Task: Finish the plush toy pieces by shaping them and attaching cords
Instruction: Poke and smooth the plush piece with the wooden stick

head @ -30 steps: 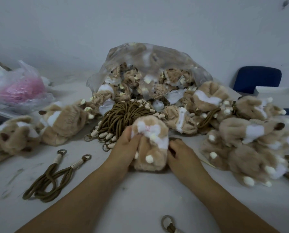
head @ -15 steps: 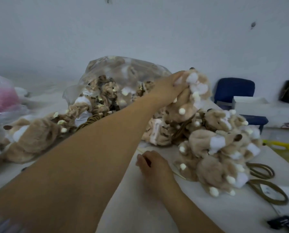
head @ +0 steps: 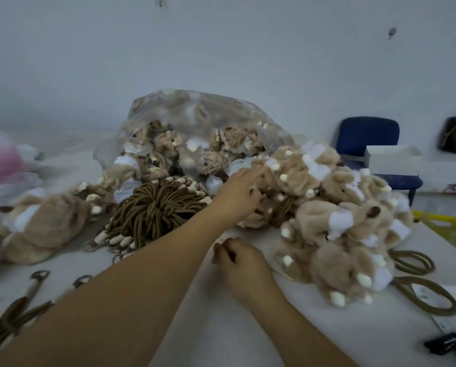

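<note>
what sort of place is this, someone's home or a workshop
Most likely a toy-finishing workshop, though home piecework is possible. A clear plastic bag is stuffed with plush pieces, a pile of tan plush toys sits beside it, and a bundle of brown cords lies on the white table.

White table (head: pixel 221 335) bears plush pieces (head: pixel 327 221), cord bundle (head: pixel 155 207), plastic bag (head: pixel 195 115).

Tan-and-white plush pieces (head: pixel 338 223) lie heaped toward the right edge of the bench (head: pixel 221 329); a coiled bundle of brown cords (head: pixel 155 207) sits mid-bench beside them.
</note>
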`<action>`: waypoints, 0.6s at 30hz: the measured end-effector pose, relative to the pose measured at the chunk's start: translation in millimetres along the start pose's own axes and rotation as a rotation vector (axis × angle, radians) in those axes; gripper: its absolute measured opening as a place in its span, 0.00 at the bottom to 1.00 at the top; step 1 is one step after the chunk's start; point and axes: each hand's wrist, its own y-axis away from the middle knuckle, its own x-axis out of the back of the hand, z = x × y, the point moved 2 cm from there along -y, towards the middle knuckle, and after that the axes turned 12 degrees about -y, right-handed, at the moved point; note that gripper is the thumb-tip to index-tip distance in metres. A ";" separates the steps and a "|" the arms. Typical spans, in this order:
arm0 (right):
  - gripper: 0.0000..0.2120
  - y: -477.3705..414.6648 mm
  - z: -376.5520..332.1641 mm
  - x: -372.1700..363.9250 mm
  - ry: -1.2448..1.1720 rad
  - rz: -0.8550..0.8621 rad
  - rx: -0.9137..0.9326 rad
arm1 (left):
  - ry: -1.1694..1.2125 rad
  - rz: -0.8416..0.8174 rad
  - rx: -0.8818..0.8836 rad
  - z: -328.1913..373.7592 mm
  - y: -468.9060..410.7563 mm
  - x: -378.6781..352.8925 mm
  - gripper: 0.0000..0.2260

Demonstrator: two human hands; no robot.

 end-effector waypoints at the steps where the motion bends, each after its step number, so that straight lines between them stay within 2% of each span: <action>1: 0.17 0.5 0.2 -1.7 -0.012 0.007 0.025 | -0.162 -0.102 0.020 -15.3 6.3 -0.1 0.23; 2: 0.16 1.1 -2.2 -3.1 -0.007 0.013 0.034 | -0.331 -0.214 0.035 -20.7 16.9 -0.9 0.25; 4: 0.16 1.0 -1.0 -4.0 -0.006 0.031 0.059 | -0.543 -0.320 0.077 -30.0 31.5 -10.3 0.26; 6: 0.15 0.4 0.3 -2.6 -0.007 0.031 0.063 | -0.610 -0.201 0.103 -28.3 37.5 -11.7 0.18; 7: 0.16 0.4 1.1 -2.1 -0.007 0.039 0.067 | -0.556 -0.067 0.098 -23.9 38.5 -7.5 0.12; 9: 0.17 0.3 2.4 -1.4 -0.023 0.070 0.075 | -0.276 0.136 0.162 -18.9 38.9 11.2 0.07; 13: 0.15 1.9 1.0 0.3 -0.174 0.117 0.045 | 0.489 0.315 0.439 -19.1 72.8 50.0 0.12; 16: 0.11 6.7 -7.0 1.5 -0.225 0.135 0.104 | 0.900 0.256 0.494 -19.6 121.6 44.0 0.11; 18: 0.17 11.7 -12.5 -1.6 -0.270 0.081 0.135 | 1.121 0.197 0.484 -20.8 150.3 34.0 0.11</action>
